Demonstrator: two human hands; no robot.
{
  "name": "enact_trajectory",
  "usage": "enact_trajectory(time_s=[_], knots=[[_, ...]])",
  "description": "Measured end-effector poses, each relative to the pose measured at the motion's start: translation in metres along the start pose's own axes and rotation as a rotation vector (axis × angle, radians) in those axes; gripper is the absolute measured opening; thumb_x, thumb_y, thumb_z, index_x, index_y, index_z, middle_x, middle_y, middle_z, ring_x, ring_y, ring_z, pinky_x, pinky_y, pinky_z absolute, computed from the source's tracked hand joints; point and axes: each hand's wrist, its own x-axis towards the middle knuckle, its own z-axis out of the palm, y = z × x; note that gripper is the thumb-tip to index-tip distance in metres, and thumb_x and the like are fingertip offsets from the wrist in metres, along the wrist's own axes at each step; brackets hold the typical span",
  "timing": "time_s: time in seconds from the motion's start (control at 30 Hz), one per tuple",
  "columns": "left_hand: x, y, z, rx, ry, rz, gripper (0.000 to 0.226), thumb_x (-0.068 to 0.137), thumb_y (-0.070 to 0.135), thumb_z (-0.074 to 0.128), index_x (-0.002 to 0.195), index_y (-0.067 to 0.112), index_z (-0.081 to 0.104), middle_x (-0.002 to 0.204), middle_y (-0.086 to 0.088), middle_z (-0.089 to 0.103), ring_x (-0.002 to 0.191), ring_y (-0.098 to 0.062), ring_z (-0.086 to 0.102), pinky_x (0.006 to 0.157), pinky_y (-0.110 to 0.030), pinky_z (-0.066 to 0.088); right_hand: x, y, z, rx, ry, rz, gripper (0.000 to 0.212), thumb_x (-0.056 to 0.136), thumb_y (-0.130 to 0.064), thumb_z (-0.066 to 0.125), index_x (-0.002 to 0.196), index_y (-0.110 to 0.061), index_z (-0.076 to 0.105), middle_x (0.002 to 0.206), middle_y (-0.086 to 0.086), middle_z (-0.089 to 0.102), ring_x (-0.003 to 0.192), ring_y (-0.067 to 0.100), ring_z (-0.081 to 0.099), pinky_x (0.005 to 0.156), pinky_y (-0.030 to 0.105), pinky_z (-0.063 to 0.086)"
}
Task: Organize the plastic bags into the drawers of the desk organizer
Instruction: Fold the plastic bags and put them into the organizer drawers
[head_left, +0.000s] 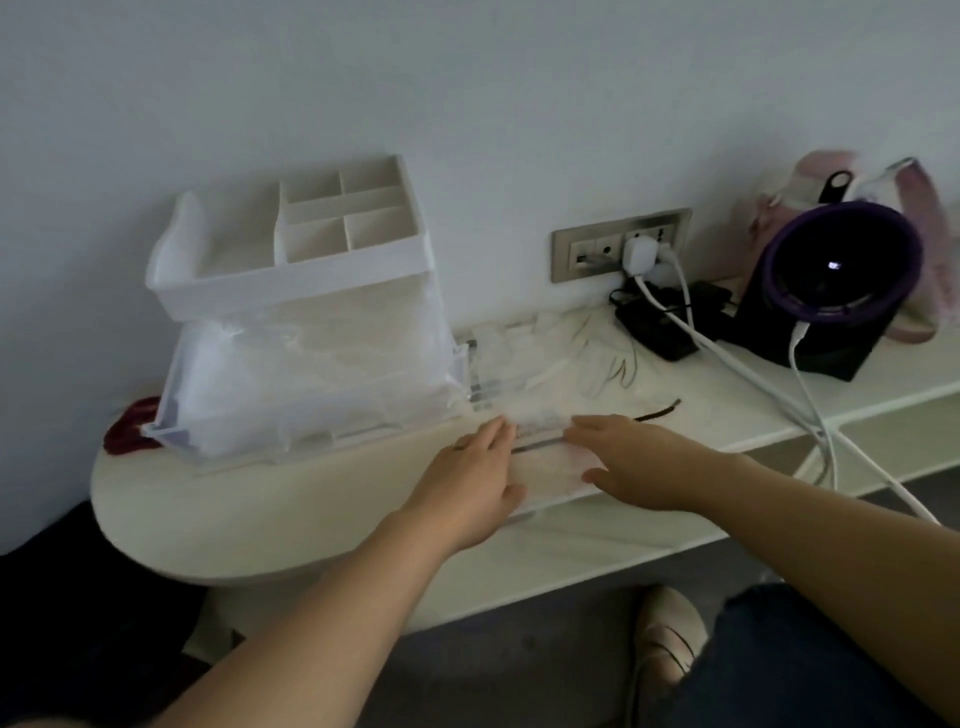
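Observation:
A white desk organizer (291, 270) stands against the wall, with open compartments on top. Its clear drawer (311, 415) is pulled out and stuffed with crumpled plastic bags (322, 364). In front and to the right, a clear plastic bag (545, 457) lies flat on the table edge. My left hand (478, 483) rests on the bag's left end and my right hand (634, 462) on its right end; fingers are extended and thumbs sit at the near edge, holding it stretched between them. More loose plastic bags (540, 353) lie behind it, beside the organizer.
A wall socket (621, 244) holds a white plug, and white cables (727, 358) trail across the white table (260, 509). A black device (660, 327), a purple-rimmed round appliance (831, 280) and a pink bottle (831, 176) stand at the right. A red item (130, 426) lies left of the organizer.

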Motion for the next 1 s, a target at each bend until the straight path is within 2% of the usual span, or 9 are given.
enact_trajectory(time_s=[0.1, 0.3, 0.53, 0.6, 0.67, 0.77, 0.87, 0.93, 1.0], knots=[[0.004, -0.001, 0.002, -0.03, 0.031, -0.012, 0.077, 0.094, 0.04, 0.048, 0.151, 0.016, 0.002, 0.159, 0.003, 0.003, 0.14, -0.022, 0.024, 0.111, -0.033, 0.025, 0.005, -0.001, -0.001, -0.098, 0.067, -0.013, 0.06, 0.097, -0.037, 0.046, 0.149, -0.021, 0.02, 0.158, 0.001, 0.014, 0.139, 0.024, 0.026, 0.11, 0.037, 0.028], [0.007, -0.002, 0.003, -0.053, 0.05, -0.019, 0.079, 0.091, 0.042, 0.05, 0.151, 0.017, 0.006, 0.157, 0.003, 0.011, 0.136, -0.023, 0.032, 0.106, -0.033, 0.031, 0.006, -0.005, -0.008, -0.02, 0.144, 0.009, 0.026, 0.097, -0.027, 0.046, 0.115, -0.028, 0.065, 0.122, -0.006, 0.058, 0.108, 0.021, 0.055, 0.092, 0.035, 0.046], [0.006, -0.001, 0.0, -0.055, 0.026, -0.021, 0.078, 0.091, 0.041, 0.051, 0.151, 0.017, 0.007, 0.156, 0.001, 0.014, 0.135, -0.024, 0.033, 0.106, -0.033, 0.031, -0.001, -0.004, -0.011, 0.087, 0.188, -0.025, 0.016, 0.093, -0.033, 0.052, 0.095, -0.024, 0.065, 0.098, -0.012, 0.061, 0.094, 0.011, 0.057, 0.079, 0.025, 0.047], [0.006, -0.001, -0.003, -0.046, 0.02, -0.022, 0.076, 0.09, 0.039, 0.052, 0.15, 0.017, 0.01, 0.155, -0.001, 0.018, 0.132, -0.026, 0.037, 0.104, -0.034, 0.033, -0.006, -0.004, -0.024, 0.333, 0.16, -0.035, 0.013, 0.088, -0.035, 0.06, 0.08, -0.025, 0.064, 0.078, -0.018, 0.062, 0.08, 0.001, 0.059, 0.067, 0.013, 0.044], [0.004, 0.001, -0.007, -0.064, 0.021, -0.024, 0.074, 0.089, 0.04, 0.054, 0.148, 0.017, 0.016, 0.152, -0.001, 0.022, 0.128, -0.027, 0.041, 0.1, -0.034, 0.035, -0.015, -0.006, -0.043, 0.75, 0.152, -0.008, 0.015, 0.088, -0.028, 0.062, 0.075, -0.022, 0.065, 0.072, -0.011, 0.068, 0.068, 0.001, 0.062, 0.061, 0.01, 0.045], [-0.001, 0.003, -0.014, -0.192, 0.043, -0.028, 0.068, 0.088, 0.038, 0.057, 0.145, 0.021, 0.024, 0.152, 0.002, 0.022, 0.133, -0.021, 0.036, 0.103, -0.03, 0.032, -0.027, -0.01, -0.069, 1.553, 0.192, 0.118, 0.015, 0.092, -0.019, 0.054, 0.09, -0.006, 0.063, 0.079, -0.002, 0.073, 0.063, 0.009, 0.065, 0.061, 0.021, 0.054], [-0.017, 0.002, -0.028, -0.303, 0.003, -0.02, 0.075, 0.089, 0.043, 0.058, 0.149, 0.029, 0.015, 0.157, 0.007, 0.01, 0.142, -0.012, 0.021, 0.112, -0.028, 0.024, -0.038, -0.02, -0.093, 2.126, 0.225, 0.161, 0.023, 0.093, -0.022, 0.051, 0.1, -0.003, 0.061, 0.069, 0.003, 0.069, 0.057, 0.01, 0.065, 0.057, 0.02, 0.055], [-0.031, 0.002, -0.042, -0.336, -0.035, 0.007, 0.078, 0.088, 0.048, 0.057, 0.149, 0.034, 0.011, 0.157, 0.012, 0.011, 0.141, -0.007, 0.021, 0.109, -0.023, 0.024, -0.043, -0.03, -0.106, 2.328, 0.304, 0.111, 0.028, 0.093, -0.022, 0.05, 0.113, -0.003, 0.056, 0.071, 0.006, 0.07, 0.062, 0.014, 0.068, 0.06, 0.024, 0.057], [-0.05, 0.001, -0.063, -0.412, -0.013, 0.048, 0.069, 0.087, 0.05, 0.058, 0.145, 0.039, 0.022, 0.151, 0.015, 0.027, 0.134, 0.002, 0.031, 0.102, -0.017, 0.026, -0.041, -0.044, -0.118, 2.358, 0.388, 0.053, 0.03, 0.095, -0.021, 0.049, 0.12, -0.006, 0.053, 0.079, 0.007, 0.071, 0.069, 0.017, 0.071, 0.068, 0.028, 0.059]])
